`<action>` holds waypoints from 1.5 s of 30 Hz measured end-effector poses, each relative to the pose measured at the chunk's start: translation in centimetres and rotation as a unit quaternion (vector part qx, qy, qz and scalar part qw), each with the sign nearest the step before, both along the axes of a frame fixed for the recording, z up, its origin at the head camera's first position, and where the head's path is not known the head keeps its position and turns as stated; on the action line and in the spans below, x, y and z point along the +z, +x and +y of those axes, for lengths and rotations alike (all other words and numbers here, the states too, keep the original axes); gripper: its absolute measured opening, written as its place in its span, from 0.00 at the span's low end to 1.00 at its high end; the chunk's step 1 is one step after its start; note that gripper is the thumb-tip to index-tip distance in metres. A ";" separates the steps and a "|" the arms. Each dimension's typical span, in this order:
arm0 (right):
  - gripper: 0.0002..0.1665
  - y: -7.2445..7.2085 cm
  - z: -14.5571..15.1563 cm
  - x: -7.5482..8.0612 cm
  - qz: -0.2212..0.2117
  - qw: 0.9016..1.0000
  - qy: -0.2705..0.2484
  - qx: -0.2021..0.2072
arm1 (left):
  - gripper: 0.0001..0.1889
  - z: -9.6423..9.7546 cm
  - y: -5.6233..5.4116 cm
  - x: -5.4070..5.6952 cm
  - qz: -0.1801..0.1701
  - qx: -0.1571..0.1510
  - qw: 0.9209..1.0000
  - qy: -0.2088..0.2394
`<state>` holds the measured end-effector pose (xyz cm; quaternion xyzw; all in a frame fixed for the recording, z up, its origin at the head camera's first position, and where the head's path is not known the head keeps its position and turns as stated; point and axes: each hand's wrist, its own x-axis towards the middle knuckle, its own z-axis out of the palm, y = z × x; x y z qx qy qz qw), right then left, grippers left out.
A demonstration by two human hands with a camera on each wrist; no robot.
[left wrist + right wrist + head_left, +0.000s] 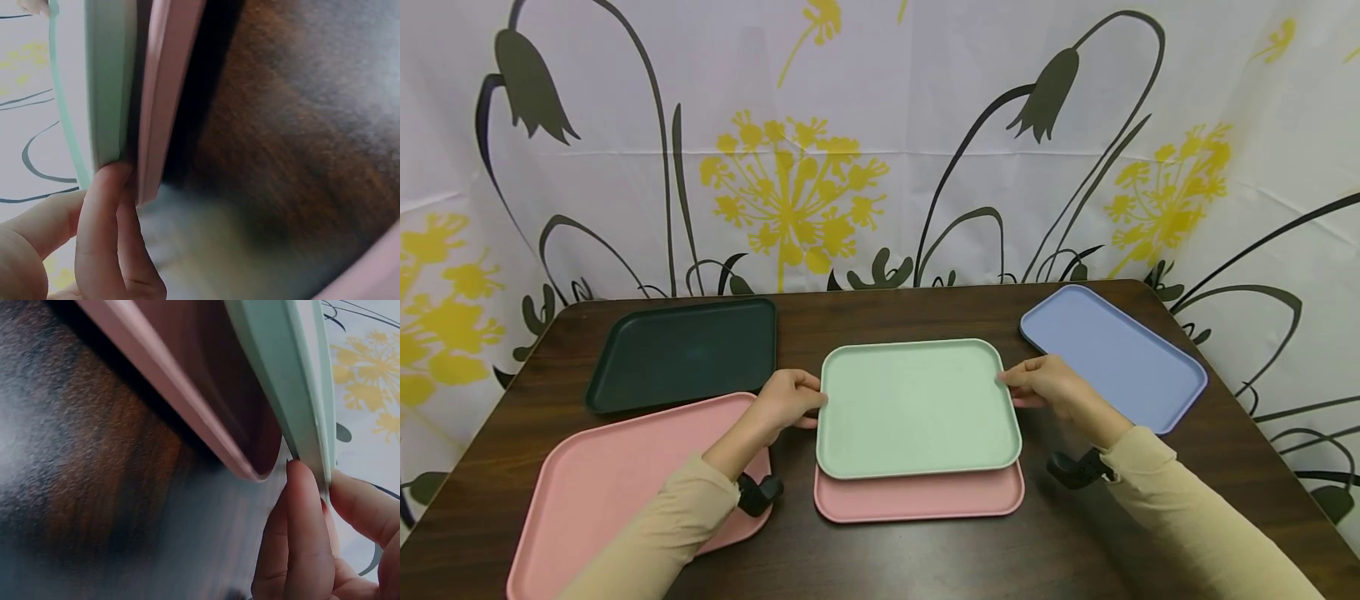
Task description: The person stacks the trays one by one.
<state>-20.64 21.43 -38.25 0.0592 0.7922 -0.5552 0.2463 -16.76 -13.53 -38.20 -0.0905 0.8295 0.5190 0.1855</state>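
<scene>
A light green tray [917, 408] is held level by its two short sides, above a smaller-looking strip of pink tray [917, 498] that shows along its near edge. My left hand [786, 398] pinches the green tray's left rim between thumb and fingers. On the opposite rim my right hand [1045, 385] pinches it the same way. Both wrist views show a gap between the green tray [109, 81] and the pink tray [169, 381] beneath, so the two are apart there. Most of the lower pink tray is hidden from above.
Left on the dark wooden table [865, 567] lies a larger pink tray [617, 483], partly under my left forearm. Behind it is a dark green tray [688, 354]. A blue tray [1112, 354] lies at an angle on the right. A flower-patterned curtain [880, 208] hangs behind.
</scene>
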 end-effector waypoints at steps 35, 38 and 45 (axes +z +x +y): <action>0.14 0.0 1.0 -1.2 -0.053 0.996 0.040 0.061 | 0.37 -0.3 0.7 0.1 -0.030 -0.051 0.998 0.032; 0.16 0.1 1.1 -1.2 -0.053 0.995 0.043 0.068 | 0.37 -0.4 0.7 0.2 -0.031 -0.057 0.997 0.030; 0.17 0.2 1.4 -1.2 -0.060 0.993 0.043 0.089 | 0.37 -0.6 0.9 -0.1 -0.043 -0.069 0.996 0.036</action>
